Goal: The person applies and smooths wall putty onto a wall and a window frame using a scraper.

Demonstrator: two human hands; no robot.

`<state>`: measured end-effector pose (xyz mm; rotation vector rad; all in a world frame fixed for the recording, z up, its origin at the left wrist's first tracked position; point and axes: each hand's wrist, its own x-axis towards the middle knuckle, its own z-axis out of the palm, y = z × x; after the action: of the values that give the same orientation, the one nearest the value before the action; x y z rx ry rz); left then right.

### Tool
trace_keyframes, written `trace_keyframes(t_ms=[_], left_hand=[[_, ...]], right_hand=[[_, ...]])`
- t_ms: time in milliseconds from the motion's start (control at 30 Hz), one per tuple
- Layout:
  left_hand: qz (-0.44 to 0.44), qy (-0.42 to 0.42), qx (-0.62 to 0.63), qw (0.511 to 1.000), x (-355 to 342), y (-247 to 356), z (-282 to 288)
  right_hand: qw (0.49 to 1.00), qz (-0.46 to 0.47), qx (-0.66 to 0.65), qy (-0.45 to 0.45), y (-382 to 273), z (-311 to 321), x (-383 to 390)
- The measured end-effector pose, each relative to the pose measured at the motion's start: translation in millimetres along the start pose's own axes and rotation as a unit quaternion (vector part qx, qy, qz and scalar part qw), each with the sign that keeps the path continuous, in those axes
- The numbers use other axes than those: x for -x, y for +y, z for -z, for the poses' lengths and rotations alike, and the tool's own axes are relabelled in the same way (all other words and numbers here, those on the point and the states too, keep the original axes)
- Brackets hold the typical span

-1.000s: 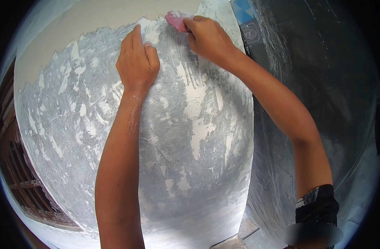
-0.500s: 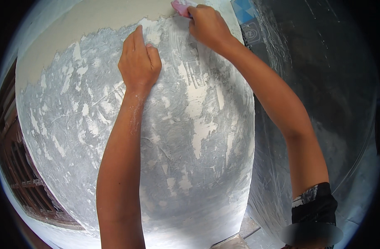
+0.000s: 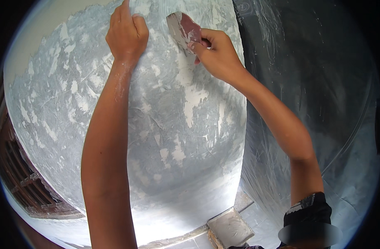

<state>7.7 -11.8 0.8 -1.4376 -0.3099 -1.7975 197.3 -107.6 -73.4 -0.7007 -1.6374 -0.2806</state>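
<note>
My left hand [image 3: 126,35] rests against the mottled grey-and-white wall [image 3: 165,124] near the top, its fingers mostly stretched upward and some fingertips cut off by the upper edge. To its right, my right hand [image 3: 217,54] grips a pinkish-maroon flat scraper [image 3: 185,29], whose face is smeared with white-grey putty and is held over the wall. A smoother beige coat [image 3: 32,31] covers the wall's upper left, with a ragged border.
A dark wooden barred window or frame [image 3: 25,174] is at the left. Dark plastic sheeting [image 3: 306,83], streaked with white, hangs to the right of the wall. A putty-smeared square tray [image 3: 229,228] sits at the bottom beside pale tiles.
My right hand has moved down and turned, so the scraper's smeared face shows. The view has shifted, with the wall and left arm now farther left and higher; more of the tray shows.
</note>
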Motion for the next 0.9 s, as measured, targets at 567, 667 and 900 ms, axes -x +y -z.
trace_keyframes(t_ms=[567, 667, 900], left_hand=[[0.132, -0.159, 0.281, 0.937, 231, 143, 102], [0.201, -0.252, 0.258, 0.911, 287, 187, 136], [0.354, -0.41, 0.272, 0.795, 402, 269, 211]], right_hand=[[0.866, -0.449, -0.221, -0.029, 31, 74, 293], [0.832, -0.498, -0.244, -0.004, 37, 75, 350], [0.742, -0.633, -0.221, -0.008, 49, 70, 500]])
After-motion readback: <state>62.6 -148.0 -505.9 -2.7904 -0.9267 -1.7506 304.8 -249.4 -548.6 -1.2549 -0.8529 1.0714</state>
